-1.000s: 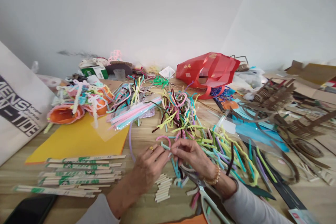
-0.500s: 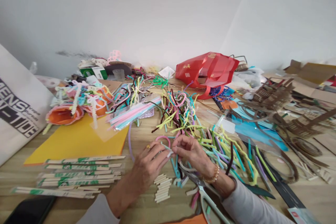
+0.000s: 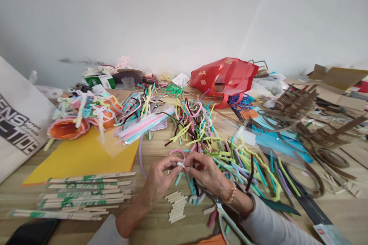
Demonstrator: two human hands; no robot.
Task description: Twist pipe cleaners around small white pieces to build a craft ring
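Fingertip to fingertip, my left hand (image 3: 160, 176) and my right hand (image 3: 209, 174) pinch a small white pipe cleaner piece (image 3: 181, 164) between them. Much of that piece is hidden by the fingers. Just behind it curves a pink pipe cleaner loop (image 3: 177, 151); whether it joins the white piece I cannot tell. Under my right wrist lies a pair of scissors (image 3: 223, 216), partly covered by the hand. Short cut wooden sticks (image 3: 176, 207) are grouped on the table below my hands.
Loose coloured pipe cleaners (image 3: 247, 164) spread to the right. Paper-wrapped chopsticks (image 3: 83, 195) and yellow paper (image 3: 94, 157) lie left, near a dark phone (image 3: 34, 232). A red bag (image 3: 221, 76) stands behind; brown woven pieces (image 3: 296, 103) are at right.
My left fingers have shifted from lying over the piece to pinching it at the tips. The white piece now shows between both hands. The whole view has moved slightly.
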